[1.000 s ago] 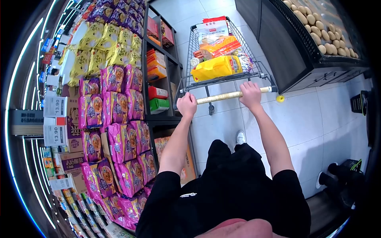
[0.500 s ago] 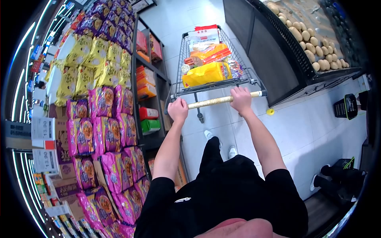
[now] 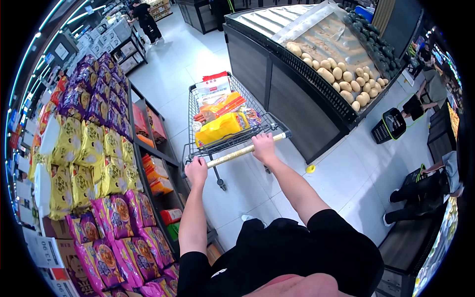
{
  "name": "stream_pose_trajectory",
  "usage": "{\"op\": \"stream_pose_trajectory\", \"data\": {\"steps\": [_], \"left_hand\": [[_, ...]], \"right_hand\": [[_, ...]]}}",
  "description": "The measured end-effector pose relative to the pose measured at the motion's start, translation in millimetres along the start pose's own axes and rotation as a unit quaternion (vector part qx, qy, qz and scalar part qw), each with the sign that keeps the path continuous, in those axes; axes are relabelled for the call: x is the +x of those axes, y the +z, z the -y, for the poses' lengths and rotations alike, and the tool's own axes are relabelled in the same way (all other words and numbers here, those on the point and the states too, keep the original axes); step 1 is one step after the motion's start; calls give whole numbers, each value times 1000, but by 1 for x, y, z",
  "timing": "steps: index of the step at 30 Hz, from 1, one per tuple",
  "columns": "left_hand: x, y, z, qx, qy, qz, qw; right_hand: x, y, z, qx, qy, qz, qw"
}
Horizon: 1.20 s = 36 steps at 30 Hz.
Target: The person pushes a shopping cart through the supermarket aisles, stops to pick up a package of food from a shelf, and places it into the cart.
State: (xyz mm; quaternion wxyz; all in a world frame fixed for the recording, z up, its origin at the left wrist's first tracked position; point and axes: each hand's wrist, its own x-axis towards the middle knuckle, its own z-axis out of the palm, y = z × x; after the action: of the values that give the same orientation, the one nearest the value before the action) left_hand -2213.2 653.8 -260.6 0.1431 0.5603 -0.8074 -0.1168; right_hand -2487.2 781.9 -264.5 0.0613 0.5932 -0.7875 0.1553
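Note:
My left hand (image 3: 196, 170) and my right hand (image 3: 263, 147) both grip the wooden-coloured handle (image 3: 231, 155) of a wire shopping cart (image 3: 198, 111) on the grey tiled floor ahead of me. Inside the cart lie a yellow bag (image 3: 220, 128), an orange packet (image 3: 222, 105) and a white and red bag (image 3: 213, 85) at the far end. My arms are stretched forward, black sleeves at the shoulders.
Shelves of yellow, purple and pink snack bags (image 3: 94, 163) run along my left. A dark produce bin with potatoes (image 3: 336, 74) stands to the right. A black basket (image 3: 391, 126) sits on the floor; people stand at the right edge (image 3: 420, 193) and far back (image 3: 146, 20).
The cart and I have rolled forward along the aisle, and my view has lifted, showing more of the produce bin and the far aisle. Both hands keep their grip on the handle.

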Motion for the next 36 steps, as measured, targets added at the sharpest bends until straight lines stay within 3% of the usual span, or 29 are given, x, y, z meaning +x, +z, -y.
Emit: {"op": "stream_pose_trajectory", "data": {"steps": [6, 8, 20, 24, 30, 36], "left_hand": [[52, -1, 4, 31, -10, 75, 997], [68, 1, 3, 37, -18, 90, 995], [150, 45, -37, 59, -63, 87, 992], [169, 69, -69, 41, -81, 88, 992], [185, 96, -117, 40, -64, 39, 996], [208, 109, -136, 31, -77, -1, 997]], "right_hand": [[47, 16, -1, 0, 19, 67, 998], [63, 23, -6, -2, 8, 170, 985], [173, 65, -79, 24, -84, 183, 979], [211, 83, -126, 17, -108, 149, 983], [244, 102, -185, 67, -161, 10, 985], [277, 112, -203, 42, -189, 29, 981]]}}
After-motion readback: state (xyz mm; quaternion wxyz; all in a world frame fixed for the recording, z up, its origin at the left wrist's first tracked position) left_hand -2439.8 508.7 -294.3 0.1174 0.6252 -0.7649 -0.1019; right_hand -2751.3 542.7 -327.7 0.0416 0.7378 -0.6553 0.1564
